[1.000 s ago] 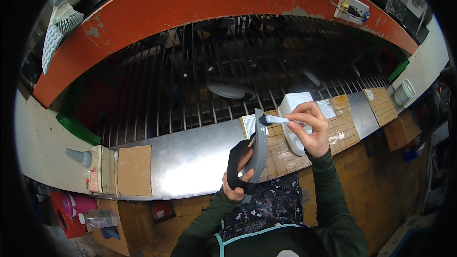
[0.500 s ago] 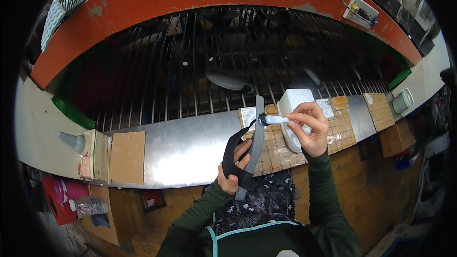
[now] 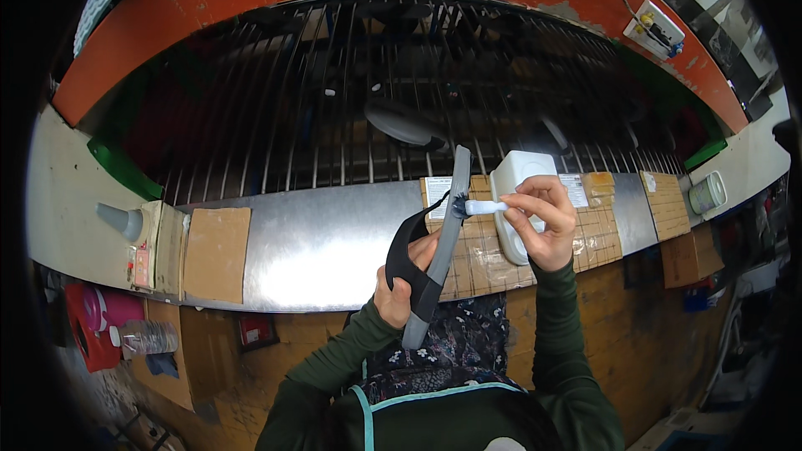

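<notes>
A slide sandal with a grey sole [image 3: 448, 255] and a black strap [image 3: 404, 259] is held on edge, its sole turned to the right. My left hand [image 3: 394, 299] grips it, fingers reaching under the strap and thumb outside. Between the thumb and fingertips of my right hand [image 3: 547, 221] is a small pale-handled brush [image 3: 484, 207]. Its dark bristles touch the sole's edge near the upper end. Behind my right hand stands a white plastic container [image 3: 511, 174], partly hidden by it.
Metal rollers [image 3: 334, 150] run beyond the metal ledge [image 3: 309, 259], with another blurred grey sandal [image 3: 403, 125] on them. Taped cardboard [image 3: 476, 263] lies under the container. A brown cardboard piece [image 3: 219, 252] and a grey cone [image 3: 119, 221] are at left; a pale green-white tub [image 3: 708, 192] is at right.
The sandal has tilted slightly, its top leaning further right. The brush has stayed at the sole's upper edge. The whole view has shifted a little.
</notes>
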